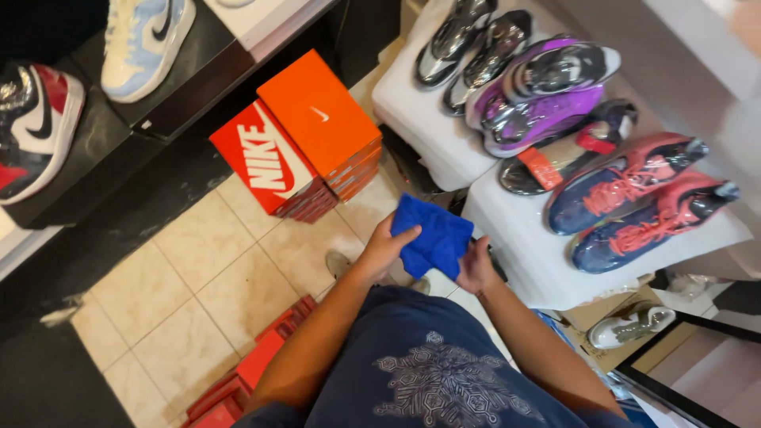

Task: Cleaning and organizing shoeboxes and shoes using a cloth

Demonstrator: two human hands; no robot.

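A folded blue cloth [432, 234] is held between both hands in front of my body. My left hand [386, 247] grips its left side with the thumb on top. My right hand [476, 267] holds its lower right edge. Just right of the cloth stands a white block [523, 261] with a pair of dark blue and red shoes [642, 198] wrapped in clear film on top.
A second white block [420, 111] carries silver shoes [468, 47], purple shoes [547, 91] and a dark pair [567, 154]. Stacked red and orange shoe boxes [305, 150] stand on the tiled floor [198, 277]. More red boxes [254, 368] lie at lower left. A dark shelf [103, 135] holds sneakers [36, 119].
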